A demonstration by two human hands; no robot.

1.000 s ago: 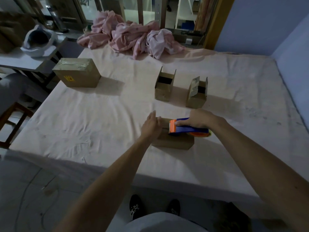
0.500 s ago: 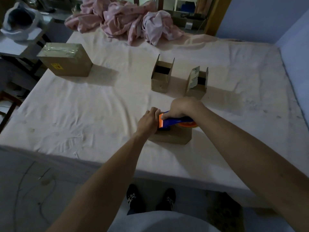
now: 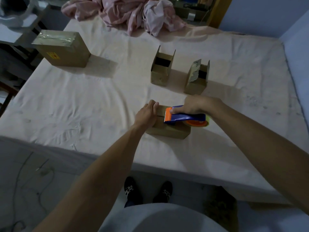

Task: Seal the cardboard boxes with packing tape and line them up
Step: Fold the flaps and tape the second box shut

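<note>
Your left hand [image 3: 147,114] grips the left end of the near box [image 3: 168,131] at the front of the bed [image 3: 83,106]. Your right hand [image 3: 195,105] is wrapped round the tape dispenser [image 3: 185,117], which sits on the box's top seam. Big box [image 3: 63,51] looks taped. Middle box [image 3: 161,71] and right box [image 3: 196,79] are open. Nothing lined up yet.

Dim, bluish light, with little contrast. The taped box [image 3: 61,51] throws a soft shadow rightward, so light comes from the left. Wide-angle distortion bends the bed [image 3: 66,101] edges, and the corners blur.
</note>
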